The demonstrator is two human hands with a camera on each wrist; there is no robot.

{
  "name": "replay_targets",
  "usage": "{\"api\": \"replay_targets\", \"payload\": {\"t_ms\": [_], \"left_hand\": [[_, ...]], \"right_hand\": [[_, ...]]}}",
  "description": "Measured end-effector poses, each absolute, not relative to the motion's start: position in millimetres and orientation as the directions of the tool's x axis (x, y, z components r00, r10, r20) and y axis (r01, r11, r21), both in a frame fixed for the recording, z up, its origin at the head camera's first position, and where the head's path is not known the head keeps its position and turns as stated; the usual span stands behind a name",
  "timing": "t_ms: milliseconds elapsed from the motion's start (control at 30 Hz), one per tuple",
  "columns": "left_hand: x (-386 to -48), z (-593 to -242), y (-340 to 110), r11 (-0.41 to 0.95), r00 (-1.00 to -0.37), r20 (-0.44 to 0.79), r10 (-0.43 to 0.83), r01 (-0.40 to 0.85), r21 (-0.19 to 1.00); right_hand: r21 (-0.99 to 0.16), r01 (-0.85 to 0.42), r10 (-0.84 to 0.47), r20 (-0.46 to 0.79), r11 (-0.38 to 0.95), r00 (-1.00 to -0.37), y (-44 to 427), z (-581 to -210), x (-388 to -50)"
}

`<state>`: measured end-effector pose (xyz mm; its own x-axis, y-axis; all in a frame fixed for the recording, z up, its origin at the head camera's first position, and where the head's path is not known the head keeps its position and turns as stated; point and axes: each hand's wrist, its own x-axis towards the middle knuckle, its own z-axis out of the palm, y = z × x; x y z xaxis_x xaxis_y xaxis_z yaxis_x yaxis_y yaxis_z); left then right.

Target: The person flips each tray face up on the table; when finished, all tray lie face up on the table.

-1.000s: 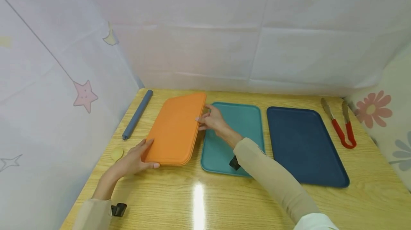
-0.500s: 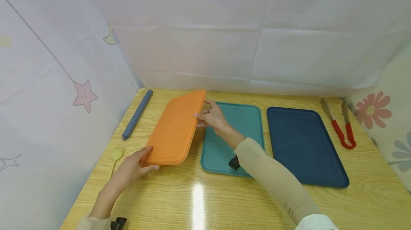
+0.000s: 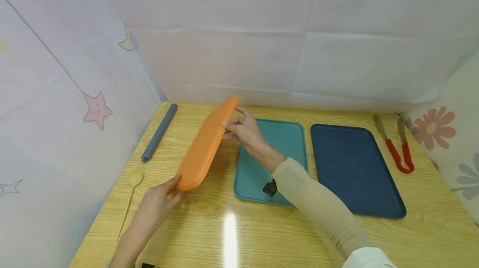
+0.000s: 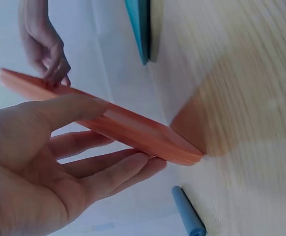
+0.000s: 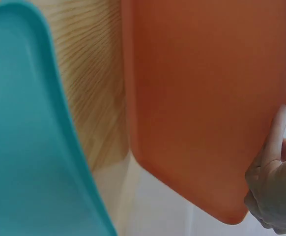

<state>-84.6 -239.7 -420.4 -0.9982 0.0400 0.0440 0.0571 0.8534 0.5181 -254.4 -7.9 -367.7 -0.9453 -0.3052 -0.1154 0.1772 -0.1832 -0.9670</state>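
Observation:
An orange tray [image 3: 203,147] is tilted steeply on edge between my two hands, above the left part of the table. Its rim looks layered, and I cannot tell whether more than one tray is there. My left hand [image 3: 157,203] pinches the near end, thumb on one face and fingers [image 4: 118,172] on the other. At the upper right edge, my right hand [image 3: 247,130] grips the tray, as the right wrist view also shows. A teal tray [image 3: 280,143] lies flat under my right forearm, partly hidden.
A navy tray [image 3: 351,168] lies to the right, with red-handled tongs [image 3: 398,151] beyond it. On the left lie a blue-grey rolled cylinder [image 3: 159,132] and a yellow spoon [image 3: 132,184]. Fabric walls [image 3: 239,43] enclose the wooden table [image 3: 202,234].
The orange tray has tipped from fairly flat to nearly upright, its right edge rising. My left forearm has shifted toward me, uncovering the spoon's handle. My right hand has moved slightly up and left.

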Motion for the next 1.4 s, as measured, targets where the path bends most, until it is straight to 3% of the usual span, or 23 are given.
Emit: {"api": "replay_targets", "payload": {"t_ms": [233,500,733,967,1100,1233,1400], "left_hand": [[-73,-417,-224,0.841,-0.966,0.257,0.03,0.163,0.516],[-63,-407,-211,0.808,-0.838,0.543,0.052,0.355,0.47],[-57,-382,-201,0.774,-0.747,0.66,0.079,0.463,0.432],[-60,-376,-196,0.74,-0.618,0.783,0.073,0.56,0.372],[-61,-377,-199,0.743,-0.601,0.798,0.033,0.549,0.383],[-58,-375,-203,0.762,-0.618,0.785,-0.033,0.493,0.42],[-55,-373,-208,0.768,-0.647,0.752,-0.124,0.417,0.486]], "right_hand": [[-0.951,0.138,-0.3,-0.05,-0.278,-0.953,-14,-356,-248],[-0.944,0.122,-0.291,-0.028,-0.308,-0.956,-21,-347,-243],[-0.951,0.099,-0.294,-0.008,-0.294,-0.956,-31,-338,-238],[-0.955,0.083,-0.329,0.016,-0.285,-0.944,-37,-335,-236],[-0.958,0.063,-0.365,0.045,-0.278,-0.93,-33,-337,-236],[-0.983,0.077,-0.386,-0.006,-0.168,-0.922,-27,-350,-239],[-0.977,0.126,-0.428,-0.189,0.171,-0.884,-19,-391,-248]]}}
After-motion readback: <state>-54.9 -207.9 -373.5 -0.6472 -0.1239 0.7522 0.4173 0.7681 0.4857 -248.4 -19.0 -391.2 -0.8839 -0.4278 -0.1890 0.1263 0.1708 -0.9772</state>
